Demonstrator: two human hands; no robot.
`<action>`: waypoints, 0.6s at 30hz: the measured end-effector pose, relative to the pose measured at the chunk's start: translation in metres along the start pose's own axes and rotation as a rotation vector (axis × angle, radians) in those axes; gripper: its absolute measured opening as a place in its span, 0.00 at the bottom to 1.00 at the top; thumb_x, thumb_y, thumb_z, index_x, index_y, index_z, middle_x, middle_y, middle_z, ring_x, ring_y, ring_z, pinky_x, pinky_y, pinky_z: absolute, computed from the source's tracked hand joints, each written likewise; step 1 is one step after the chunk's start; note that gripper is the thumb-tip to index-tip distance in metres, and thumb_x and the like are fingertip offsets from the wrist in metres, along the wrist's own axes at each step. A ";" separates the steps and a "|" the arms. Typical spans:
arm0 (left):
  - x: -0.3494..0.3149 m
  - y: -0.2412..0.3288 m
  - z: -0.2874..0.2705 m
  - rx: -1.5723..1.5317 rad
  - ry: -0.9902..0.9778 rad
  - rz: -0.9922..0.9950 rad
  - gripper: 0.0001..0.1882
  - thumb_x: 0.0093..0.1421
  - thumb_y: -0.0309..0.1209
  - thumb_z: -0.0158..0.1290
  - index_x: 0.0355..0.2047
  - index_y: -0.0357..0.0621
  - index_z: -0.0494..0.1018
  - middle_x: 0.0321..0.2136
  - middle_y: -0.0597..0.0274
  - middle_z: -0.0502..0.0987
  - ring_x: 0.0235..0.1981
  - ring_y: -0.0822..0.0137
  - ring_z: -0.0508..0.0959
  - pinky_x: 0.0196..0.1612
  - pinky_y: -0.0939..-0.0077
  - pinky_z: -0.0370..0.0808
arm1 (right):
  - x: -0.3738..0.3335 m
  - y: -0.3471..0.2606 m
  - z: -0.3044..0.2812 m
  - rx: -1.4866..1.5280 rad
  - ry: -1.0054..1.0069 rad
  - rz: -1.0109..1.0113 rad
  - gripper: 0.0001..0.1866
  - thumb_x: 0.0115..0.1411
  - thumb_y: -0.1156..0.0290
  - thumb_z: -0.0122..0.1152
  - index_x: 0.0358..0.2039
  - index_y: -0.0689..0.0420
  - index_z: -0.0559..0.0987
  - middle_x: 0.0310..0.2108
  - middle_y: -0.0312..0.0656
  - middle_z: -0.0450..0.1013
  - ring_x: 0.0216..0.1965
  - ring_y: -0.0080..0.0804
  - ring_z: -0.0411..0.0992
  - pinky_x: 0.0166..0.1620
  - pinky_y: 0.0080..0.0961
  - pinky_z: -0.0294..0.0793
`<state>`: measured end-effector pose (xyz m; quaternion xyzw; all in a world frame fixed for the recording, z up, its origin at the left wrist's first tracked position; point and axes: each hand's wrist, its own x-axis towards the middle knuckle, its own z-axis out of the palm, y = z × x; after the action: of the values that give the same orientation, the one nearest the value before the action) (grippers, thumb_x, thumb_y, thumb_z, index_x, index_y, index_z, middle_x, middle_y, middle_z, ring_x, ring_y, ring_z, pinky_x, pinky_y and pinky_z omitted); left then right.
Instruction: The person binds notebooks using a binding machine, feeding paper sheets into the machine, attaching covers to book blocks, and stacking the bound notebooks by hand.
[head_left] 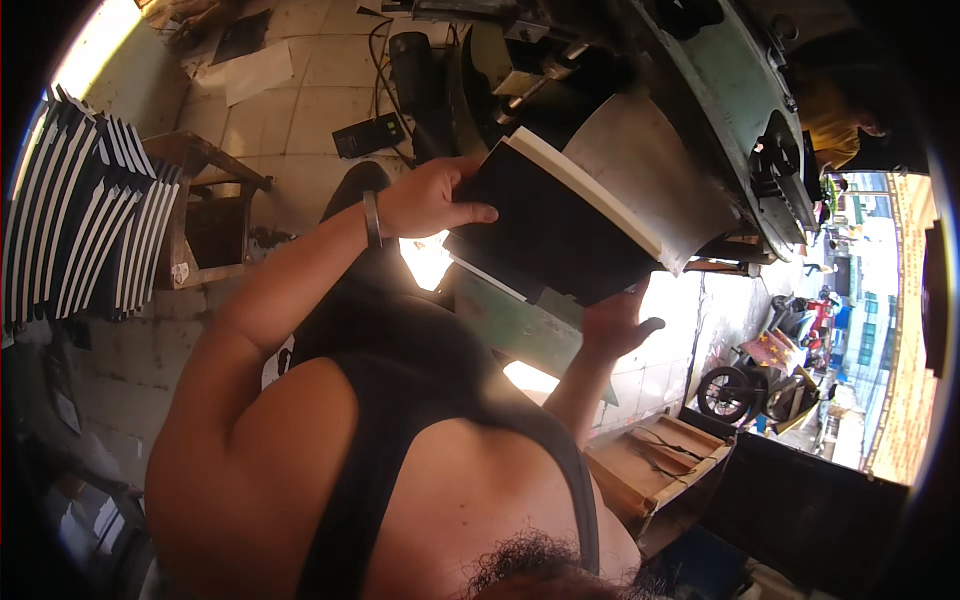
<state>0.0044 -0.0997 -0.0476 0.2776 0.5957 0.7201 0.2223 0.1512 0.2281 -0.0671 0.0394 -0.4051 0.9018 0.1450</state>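
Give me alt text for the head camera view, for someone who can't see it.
A person holds a stack of black-covered books with white page edges in both hands, the left hand gripping its upper corner and the right hand supporting it from below, in front of a green metal machine. More black books stand stacked at the left, over a tiled floor.

A thick black-covered book with a pale page block (560, 215) sits at the centre, the left hand (425, 198) on its left edge and the right hand (615, 322) beneath its near right corner. Behind it stands a large green metal machine (730, 90). Far left, a stack of black-covered books (85, 215) lies beside a small wooden stool (205, 205). Near right, an open wooden box (655, 465).
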 end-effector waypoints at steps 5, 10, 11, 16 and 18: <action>-0.005 0.031 -0.004 0.516 -0.113 0.094 0.25 0.56 0.23 0.62 0.55 0.48 0.76 0.41 0.56 0.83 0.38 0.62 0.83 0.45 0.69 0.78 | 0.045 -0.052 0.085 -1.109 -0.294 -0.035 0.78 0.23 0.40 0.85 0.72 0.60 0.54 0.60 0.55 0.68 0.61 0.47 0.69 0.64 0.46 0.64; -0.014 0.029 -0.002 0.765 -0.157 0.206 0.23 0.55 0.23 0.61 0.53 0.52 0.77 0.39 0.59 0.84 0.37 0.53 0.83 0.41 0.65 0.79 | 0.037 -0.002 0.132 -1.621 -0.473 0.136 0.44 0.42 0.68 0.78 0.61 0.51 0.69 0.45 0.47 0.78 0.48 0.49 0.77 0.48 0.40 0.76; -0.015 0.024 -0.004 0.764 -0.147 0.212 0.23 0.55 0.23 0.61 0.53 0.52 0.77 0.39 0.59 0.84 0.37 0.53 0.83 0.41 0.65 0.79 | 0.038 0.008 0.120 -1.636 -0.489 0.095 0.33 0.46 0.74 0.74 0.56 0.51 0.75 0.40 0.46 0.79 0.43 0.50 0.78 0.43 0.39 0.78; -0.028 0.013 -0.011 0.495 0.163 0.179 0.35 0.56 0.29 0.64 0.64 0.52 0.67 0.56 0.58 0.77 0.51 0.61 0.80 0.51 0.65 0.77 | 0.048 0.008 0.098 -1.816 -0.345 0.041 0.14 0.53 0.75 0.69 0.41 0.56 0.78 0.37 0.49 0.78 0.37 0.53 0.78 0.38 0.42 0.76; -0.039 0.006 -0.018 0.514 0.186 0.097 0.36 0.56 0.30 0.64 0.65 0.50 0.66 0.58 0.56 0.75 0.55 0.60 0.77 0.55 0.65 0.74 | 0.067 -0.011 0.069 -2.025 -0.296 -0.154 0.16 0.54 0.73 0.69 0.43 0.55 0.76 0.38 0.49 0.77 0.38 0.55 0.77 0.38 0.43 0.75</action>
<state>0.0219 -0.1398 -0.0491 0.2857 0.7629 0.5775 0.0540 0.0869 0.1991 -0.0001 0.0355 -0.9863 0.1112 0.1164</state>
